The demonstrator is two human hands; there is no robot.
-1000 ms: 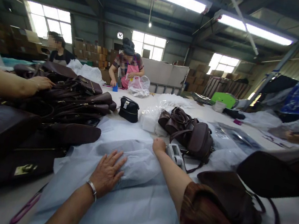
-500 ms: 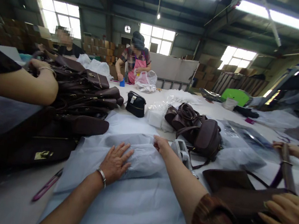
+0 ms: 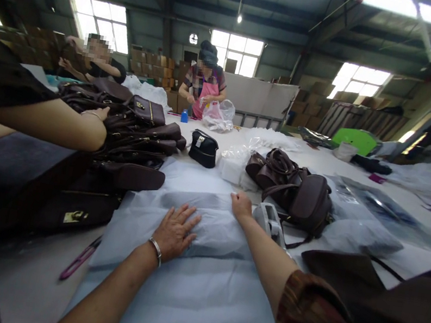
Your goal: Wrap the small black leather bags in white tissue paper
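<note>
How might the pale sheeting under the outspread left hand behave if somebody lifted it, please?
The pale sheeting is probably floppy, since soft creases run across it beside the left hand. It looks thin, so it may be light for its size, though anything wrapped underneath is hidden.

The view has swung left. Between nine and ten o'clock, the near co-worker's body now fills the edge, and the hand (image 3: 102,112), drawn back half a second ago, reaches onto the bag pile (image 3: 142,141). At ten, another co-worker's forearm (image 3: 76,43) has risen beside the head. Towards twelve, the pink-aproned co-worker's hand (image 3: 191,99) has lifted off the blue object (image 3: 184,116).
</note>
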